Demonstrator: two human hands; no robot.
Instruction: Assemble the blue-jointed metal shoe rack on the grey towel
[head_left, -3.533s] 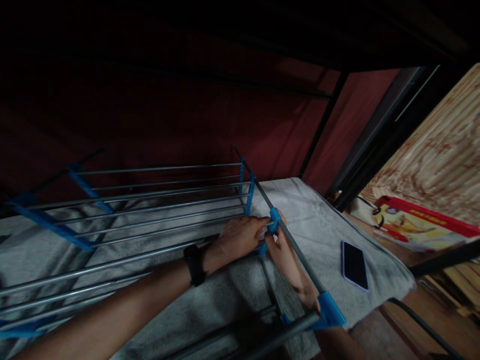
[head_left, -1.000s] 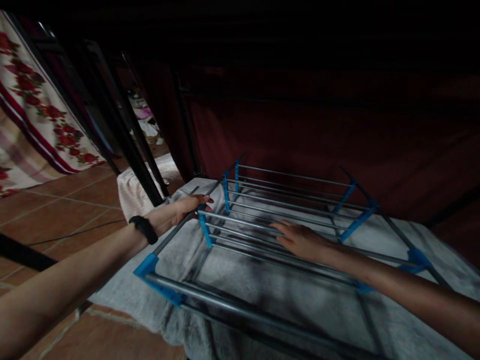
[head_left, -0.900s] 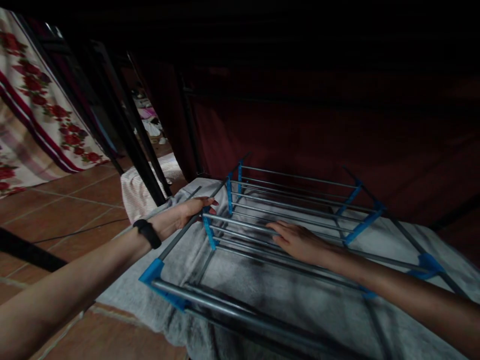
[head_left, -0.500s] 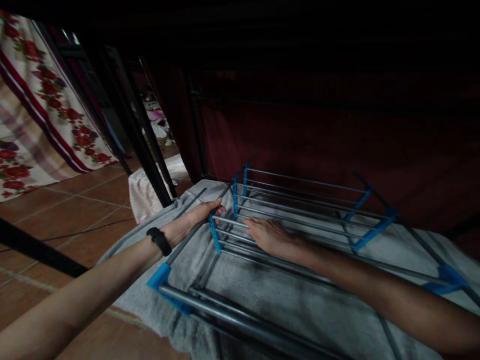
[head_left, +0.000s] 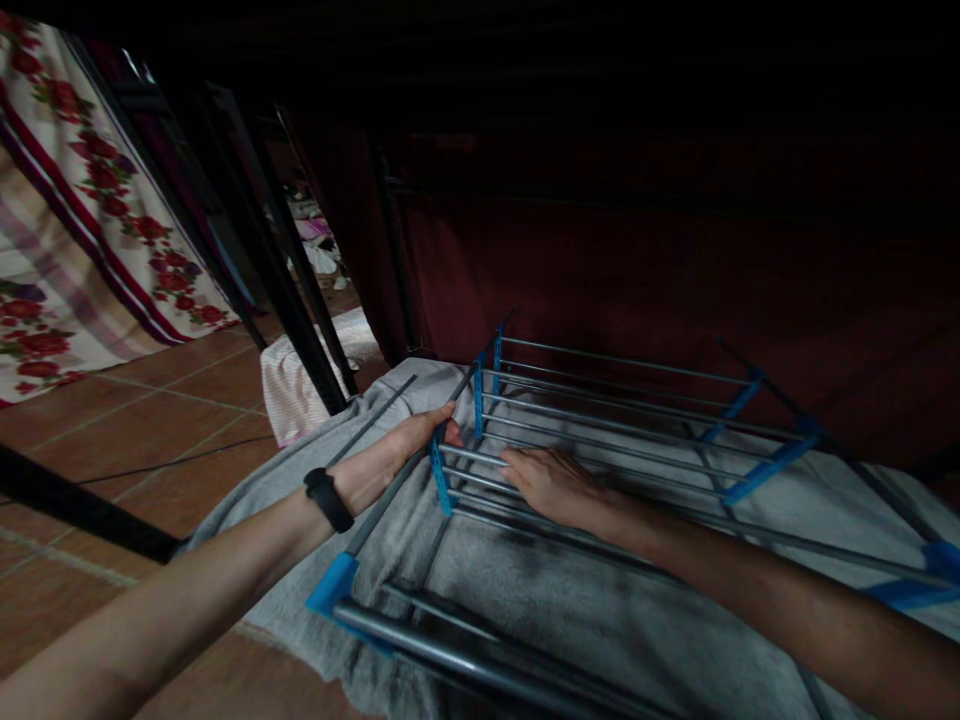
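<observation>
A metal rack (head_left: 615, 410) of grey rods and blue plastic joints lies on a grey towel (head_left: 525, 590) spread over the floor. My left hand (head_left: 405, 447), with a black band on the wrist, wraps around the rack's left side rod next to a blue joint (head_left: 439, 470). My right hand (head_left: 551, 482) lies flat, palm down, on the shelf rods just right of that joint, fingers pointing left. A loose grey rod (head_left: 373, 420) rests on the towel by my left hand.
Terracotta floor tiles (head_left: 135, 420) lie to the left. Black frame legs (head_left: 292, 290) stand behind the towel, with a flowered cloth (head_left: 82, 230) hanging at far left and a pale striped cloth (head_left: 300, 375) on the floor. A dark red cloth (head_left: 637, 270) hangs behind the rack.
The view swung from the rack's right end to its left end. My left hand took the left side rod; my right hand slid left along the shelf rods toward the blue joint.
</observation>
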